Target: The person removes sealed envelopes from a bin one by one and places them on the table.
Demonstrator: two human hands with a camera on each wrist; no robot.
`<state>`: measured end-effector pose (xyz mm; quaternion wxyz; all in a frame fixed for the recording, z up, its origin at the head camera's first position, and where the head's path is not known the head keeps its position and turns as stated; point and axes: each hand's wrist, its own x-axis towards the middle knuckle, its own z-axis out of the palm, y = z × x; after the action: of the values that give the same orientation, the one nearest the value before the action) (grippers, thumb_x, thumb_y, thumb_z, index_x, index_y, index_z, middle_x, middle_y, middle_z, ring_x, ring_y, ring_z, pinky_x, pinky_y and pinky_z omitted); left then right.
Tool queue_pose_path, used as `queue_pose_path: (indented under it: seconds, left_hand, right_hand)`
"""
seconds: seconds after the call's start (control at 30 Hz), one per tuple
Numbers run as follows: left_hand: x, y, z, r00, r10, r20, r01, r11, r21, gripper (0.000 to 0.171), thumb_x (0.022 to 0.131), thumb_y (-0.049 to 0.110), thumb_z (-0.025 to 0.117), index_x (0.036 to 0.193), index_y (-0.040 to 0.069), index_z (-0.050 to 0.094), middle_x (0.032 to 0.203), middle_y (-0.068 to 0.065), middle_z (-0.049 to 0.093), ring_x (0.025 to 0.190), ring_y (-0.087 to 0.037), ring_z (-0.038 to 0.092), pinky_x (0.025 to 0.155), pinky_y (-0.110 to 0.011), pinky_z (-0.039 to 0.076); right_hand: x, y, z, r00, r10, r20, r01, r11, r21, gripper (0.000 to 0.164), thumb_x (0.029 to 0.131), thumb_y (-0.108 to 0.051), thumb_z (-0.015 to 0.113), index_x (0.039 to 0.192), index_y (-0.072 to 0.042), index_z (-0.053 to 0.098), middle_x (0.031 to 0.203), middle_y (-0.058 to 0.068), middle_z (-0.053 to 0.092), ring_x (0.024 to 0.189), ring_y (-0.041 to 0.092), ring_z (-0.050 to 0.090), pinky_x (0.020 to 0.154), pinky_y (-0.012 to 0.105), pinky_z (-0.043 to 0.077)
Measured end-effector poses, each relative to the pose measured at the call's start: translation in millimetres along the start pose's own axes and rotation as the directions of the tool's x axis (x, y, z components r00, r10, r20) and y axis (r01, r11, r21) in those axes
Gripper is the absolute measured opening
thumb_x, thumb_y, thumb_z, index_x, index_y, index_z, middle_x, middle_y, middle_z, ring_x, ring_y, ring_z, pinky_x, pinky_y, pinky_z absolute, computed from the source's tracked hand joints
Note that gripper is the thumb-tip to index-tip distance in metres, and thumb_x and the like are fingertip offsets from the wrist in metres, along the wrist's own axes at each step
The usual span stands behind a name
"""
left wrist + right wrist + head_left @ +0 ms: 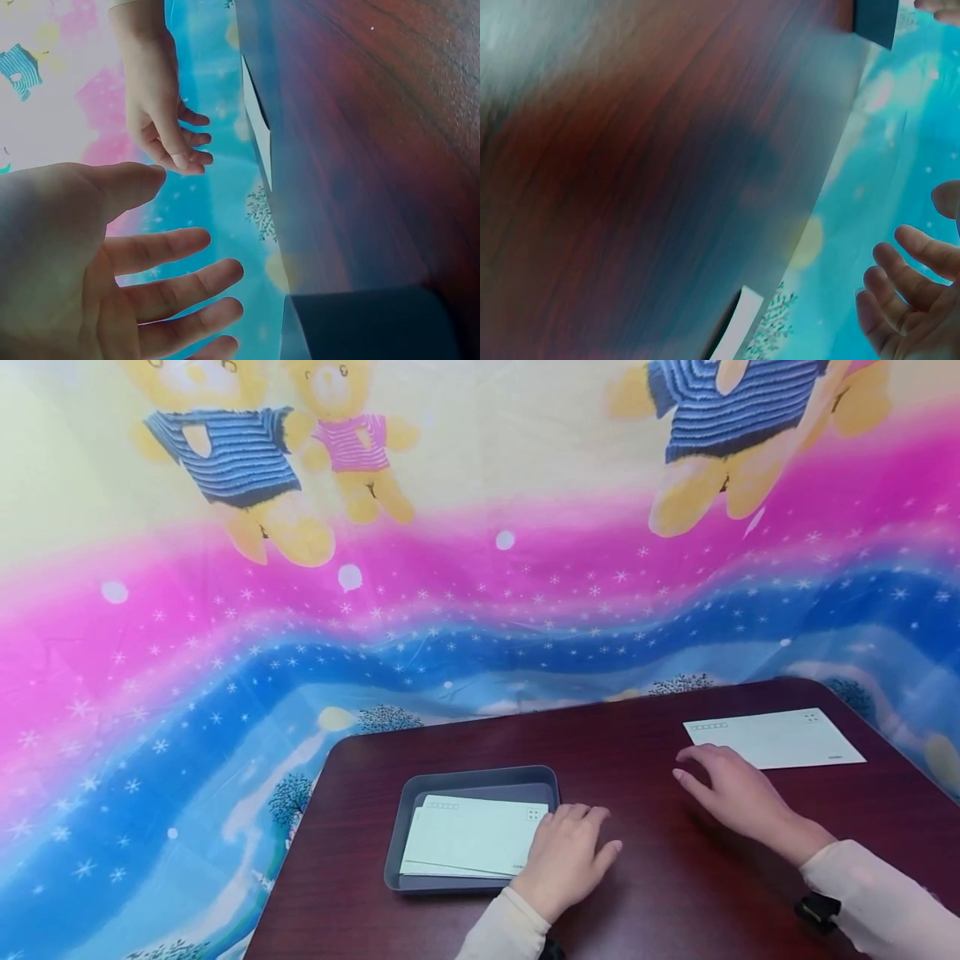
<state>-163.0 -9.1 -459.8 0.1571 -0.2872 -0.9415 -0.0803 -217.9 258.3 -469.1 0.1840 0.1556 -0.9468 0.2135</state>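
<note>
White envelopes (472, 835) lie stacked, slightly askew, in a shallow dark grey tray (400, 827) on the table. My left hand (566, 860) is over the tray's right side, overlapping the envelopes' right edge in the head view. Its fingers look spread and relaxed in the left wrist view, with nothing in them. Another white envelope (780, 739) lies flat at the table's far right. Just in front of its near left corner hovers my right hand (738, 797), fingers loosely bent and holding nothing. The right wrist view shows that envelope (739, 326) at the bottom.
The dark red-brown wooden table (637, 893) has rounded far corners. Behind it hangs a colourful cloth (480, 577) printed with bears and snowflakes. Between tray and single envelope runs a stretch of bare tabletop. Dark bands (817, 910) sit at the wrists over pale sleeves.
</note>
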Motion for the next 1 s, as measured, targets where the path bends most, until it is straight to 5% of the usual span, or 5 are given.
queue_pose_path:
  seconds: [0.43, 1.0]
  left_hand:
    - [-6.2, -14.9, -3.6, 0.999, -0.035, 0.000, 0.035, 0.999, -0.002, 0.037, 0.090, 0.046, 0.054, 0.116, 0.021, 0.064, 0.106, 0.005, 0.066, 0.101, -0.013, 0.058, 0.081, -0.031, 0.048]
    - [-15.4, -34.1, -9.1, 0.996, -0.093, 0.009, 0.093, 0.996, -0.014, 0.040, 0.090, 0.046, 0.053, 0.118, 0.019, 0.064, 0.111, 0.003, 0.065, 0.105, -0.014, 0.058, 0.083, -0.033, 0.048]
  right_hand:
    - [-7, -20, 6, 0.998, 0.017, 0.054, -0.018, 1.000, 0.020, 0.057, 0.090, -0.056, 0.045, 0.108, -0.006, 0.066, 0.105, 0.011, 0.066, 0.103, 0.032, 0.057, 0.087, 0.054, 0.045]
    - [-11, -49, 20, 0.997, -0.070, -0.019, 0.070, 0.997, 0.013, 0.025, 0.085, -0.030, 0.064, 0.101, -0.011, 0.067, 0.101, 0.002, 0.065, 0.095, 0.022, 0.058, 0.080, 0.045, 0.048]
